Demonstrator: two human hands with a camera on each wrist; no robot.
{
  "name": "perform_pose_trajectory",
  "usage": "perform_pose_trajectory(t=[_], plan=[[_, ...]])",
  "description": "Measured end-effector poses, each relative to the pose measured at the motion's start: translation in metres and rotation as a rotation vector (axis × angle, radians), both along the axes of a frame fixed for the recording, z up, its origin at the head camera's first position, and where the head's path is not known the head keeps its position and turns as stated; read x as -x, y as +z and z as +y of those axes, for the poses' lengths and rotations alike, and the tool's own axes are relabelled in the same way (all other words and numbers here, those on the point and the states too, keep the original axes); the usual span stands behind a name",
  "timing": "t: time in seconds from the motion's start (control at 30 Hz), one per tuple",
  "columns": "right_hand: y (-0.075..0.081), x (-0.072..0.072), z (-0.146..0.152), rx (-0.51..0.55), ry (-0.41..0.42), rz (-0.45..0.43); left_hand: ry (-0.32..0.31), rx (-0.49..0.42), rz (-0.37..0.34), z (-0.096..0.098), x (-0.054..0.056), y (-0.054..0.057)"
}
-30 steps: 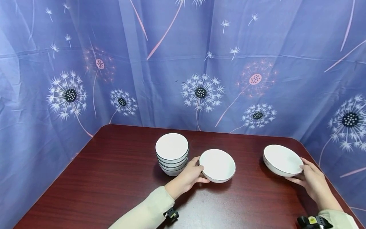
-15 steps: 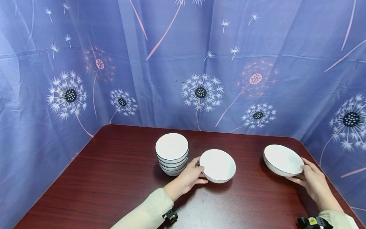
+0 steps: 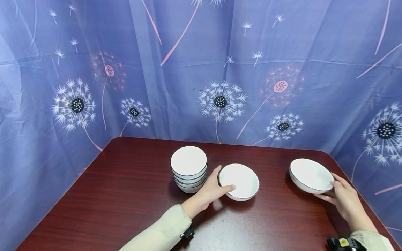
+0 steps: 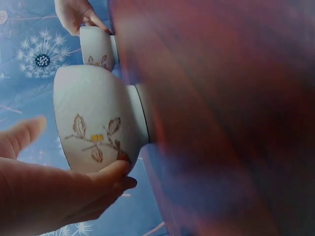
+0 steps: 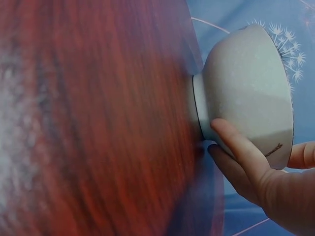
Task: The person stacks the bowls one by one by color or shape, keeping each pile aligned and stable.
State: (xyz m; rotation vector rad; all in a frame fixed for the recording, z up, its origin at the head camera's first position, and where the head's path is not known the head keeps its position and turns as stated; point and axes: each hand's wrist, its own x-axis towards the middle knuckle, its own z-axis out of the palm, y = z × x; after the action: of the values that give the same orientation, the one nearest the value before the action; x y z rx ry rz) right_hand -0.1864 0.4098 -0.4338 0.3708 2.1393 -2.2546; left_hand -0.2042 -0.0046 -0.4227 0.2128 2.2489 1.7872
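Observation:
A white bowl [image 3: 240, 181] with a speckled rim stands upright mid-table. Beside its left side is my left hand [image 3: 211, 188], the thumb raised off the rim. In the left wrist view, the fingers [image 4: 110, 172] touch the outer wall of this bowl [image 4: 93, 108], which bears brown leaves and yellow dots. Toward the table's right edge my right hand [image 3: 343, 200] grips a second white bowl [image 3: 309, 176], thumb over the rim. From the right wrist, fingers [image 5: 241, 147] show along the wall and foot of that bowl [image 5: 251, 83].
Just left of my left hand stands a stack of several white bowls [image 3: 188, 164] with dark rims. All of it is on a dark red wooden table [image 3: 125, 181]. A blue curtain [image 3: 176, 87] with a dandelion print hangs behind and around the table.
My left thumb has lifted off the rim of the middle bowl and the fingers have spread, while the bowl keeps its place. The right hand has hardly moved.

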Motion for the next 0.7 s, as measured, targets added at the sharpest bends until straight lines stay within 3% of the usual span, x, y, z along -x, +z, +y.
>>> perform_pose_trajectory(t=[0.17,0.37,0.5,0.7], plan=[[0.001,0.000,0.003,-0.008,0.021,-0.015,-0.069,0.032,0.008,-0.003,0.004,0.001],[-0.004,-0.004,0.010,0.154,0.074,0.058,-0.145,0.045,0.007,-0.005,0.010,0.000],[-0.006,-0.005,0.012,0.198,0.083,0.077,-0.163,0.060,-0.001,-0.005,0.012,-0.001],[-0.003,-0.004,0.013,0.214,0.075,0.023,-0.166,0.064,-0.002,-0.005,0.012,-0.001]])
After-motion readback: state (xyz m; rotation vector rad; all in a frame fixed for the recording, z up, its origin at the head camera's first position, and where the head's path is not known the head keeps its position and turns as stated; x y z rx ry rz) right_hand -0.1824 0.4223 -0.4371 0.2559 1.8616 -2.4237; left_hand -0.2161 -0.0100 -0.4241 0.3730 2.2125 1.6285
